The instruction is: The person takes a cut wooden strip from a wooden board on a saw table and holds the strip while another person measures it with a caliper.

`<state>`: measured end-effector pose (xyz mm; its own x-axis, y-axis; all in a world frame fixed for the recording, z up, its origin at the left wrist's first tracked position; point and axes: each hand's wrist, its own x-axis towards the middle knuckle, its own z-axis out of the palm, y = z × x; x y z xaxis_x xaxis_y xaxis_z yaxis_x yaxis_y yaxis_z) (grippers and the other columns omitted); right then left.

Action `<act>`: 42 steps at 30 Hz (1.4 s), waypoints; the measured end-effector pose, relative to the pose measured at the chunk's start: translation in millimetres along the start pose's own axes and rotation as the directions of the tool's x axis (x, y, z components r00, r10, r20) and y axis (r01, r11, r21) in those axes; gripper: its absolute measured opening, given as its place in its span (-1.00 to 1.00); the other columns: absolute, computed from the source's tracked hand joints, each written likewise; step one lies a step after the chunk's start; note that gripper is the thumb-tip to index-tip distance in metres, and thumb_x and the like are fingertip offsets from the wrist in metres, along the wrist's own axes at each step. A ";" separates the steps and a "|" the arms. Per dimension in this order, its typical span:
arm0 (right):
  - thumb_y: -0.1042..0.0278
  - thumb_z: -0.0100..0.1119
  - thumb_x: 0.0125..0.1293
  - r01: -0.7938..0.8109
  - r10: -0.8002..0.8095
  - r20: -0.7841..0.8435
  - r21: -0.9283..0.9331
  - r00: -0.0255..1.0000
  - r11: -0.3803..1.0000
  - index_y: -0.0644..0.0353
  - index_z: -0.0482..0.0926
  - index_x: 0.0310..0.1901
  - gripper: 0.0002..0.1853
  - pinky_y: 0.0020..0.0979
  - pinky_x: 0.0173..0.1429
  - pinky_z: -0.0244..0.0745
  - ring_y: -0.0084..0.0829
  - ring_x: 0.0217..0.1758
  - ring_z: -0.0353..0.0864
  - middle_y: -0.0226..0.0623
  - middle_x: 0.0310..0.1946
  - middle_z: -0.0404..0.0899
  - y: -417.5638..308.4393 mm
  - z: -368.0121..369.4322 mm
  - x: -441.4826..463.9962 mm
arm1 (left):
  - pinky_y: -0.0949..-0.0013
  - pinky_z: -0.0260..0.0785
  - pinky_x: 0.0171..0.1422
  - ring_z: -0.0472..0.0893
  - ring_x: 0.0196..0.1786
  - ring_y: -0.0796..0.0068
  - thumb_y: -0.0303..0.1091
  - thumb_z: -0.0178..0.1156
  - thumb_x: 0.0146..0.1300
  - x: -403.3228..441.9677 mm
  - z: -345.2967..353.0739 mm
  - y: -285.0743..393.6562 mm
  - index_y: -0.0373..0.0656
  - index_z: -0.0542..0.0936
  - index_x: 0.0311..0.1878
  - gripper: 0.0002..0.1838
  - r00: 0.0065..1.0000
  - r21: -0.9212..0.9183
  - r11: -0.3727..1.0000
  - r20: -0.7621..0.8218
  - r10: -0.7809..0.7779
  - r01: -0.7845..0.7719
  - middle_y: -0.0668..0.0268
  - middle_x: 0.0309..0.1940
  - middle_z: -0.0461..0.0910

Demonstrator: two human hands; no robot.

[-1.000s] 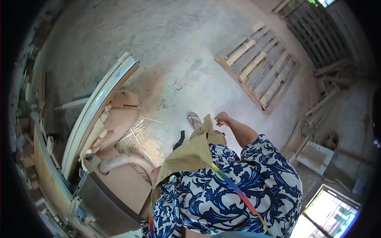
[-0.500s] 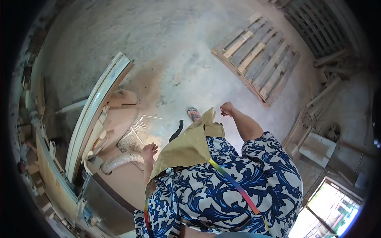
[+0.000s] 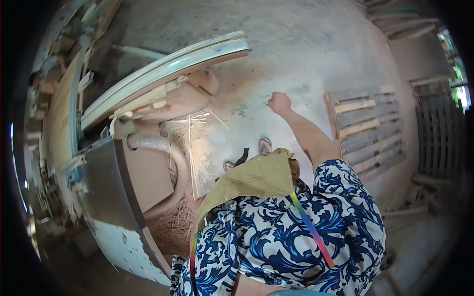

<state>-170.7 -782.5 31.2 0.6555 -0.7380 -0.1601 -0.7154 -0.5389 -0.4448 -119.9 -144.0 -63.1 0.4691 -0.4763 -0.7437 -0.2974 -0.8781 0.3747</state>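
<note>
My right hand (image 3: 280, 103) is held out in front of me over the concrete floor, its fingers curled into a loose fist. Nothing shows in it, and it touches nothing. My left hand is out of view, hidden below the tan apron (image 3: 247, 176) and the patterned sleeve on that side. The apron hangs over my blue and white shirt (image 3: 276, 232). My sandalled feet (image 3: 265, 146) stand on the floor below it.
To the left stands a machine with a long metal rail (image 3: 173, 61) and a dark side panel (image 3: 106, 182). A ribbed hose (image 3: 163, 144) curves over thin wood offcuts (image 3: 190, 123). A wooden pallet (image 3: 368, 123) lies right. Another person (image 3: 48, 66) is at the far left.
My view has turned to the left, and the machine and hose now appear nearer. My right hand has swung forward and its fingers have curled in. My left hand has gone out of view.
</note>
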 end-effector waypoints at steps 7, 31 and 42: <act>0.37 0.04 0.01 0.578 -0.561 0.167 -0.070 0.811 0.813 0.22 0.56 -0.38 -0.83 -0.11 -0.10 0.43 -0.03 -0.21 0.51 0.00 -0.35 0.54 -65.5 20.0 9.5 | 0.32 0.44 -0.28 0.61 -0.34 0.41 -0.23 0.23 -0.04 -36.7 98.9 6.2 -0.06 0.64 -0.25 -0.74 0.915 -0.280 0.953 -0.345 -0.210 0.113 0.25 -0.39 0.64; 0.33 0.14 0.12 0.781 -0.702 0.558 0.145 0.443 0.608 0.24 0.46 -0.60 -0.78 -0.36 -0.69 0.35 -0.42 -0.76 0.35 -0.29 -0.76 0.35 19.3 36.9 -61.5 | 0.41 0.47 -0.51 0.61 -0.53 0.46 -0.26 0.24 0.10 -22.5 27.1 56.9 -0.22 0.60 -0.43 -0.80 0.765 -0.971 0.070 0.136 -0.630 0.230 0.29 -0.50 0.62; 0.35 0.17 0.11 -0.323 0.025 0.737 0.264 0.675 0.909 0.22 0.39 -0.66 -0.73 -0.36 -0.70 0.28 -0.41 -0.77 0.32 -0.26 -0.76 0.34 -32.6 51.6 -81.1 | 0.44 0.46 -0.52 0.61 -0.52 0.47 -0.19 0.21 0.13 -8.9 0.2 49.8 -0.22 0.61 -0.47 -0.74 0.814 -0.975 0.166 0.021 -0.581 0.144 0.28 -0.51 0.62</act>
<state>-188.1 -684.2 13.2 0.6028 -0.2123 -0.7691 -0.7978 -0.1445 -0.5854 -139.1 -183.5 -38.0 0.5367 0.1239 -0.8346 0.8294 -0.2592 0.4949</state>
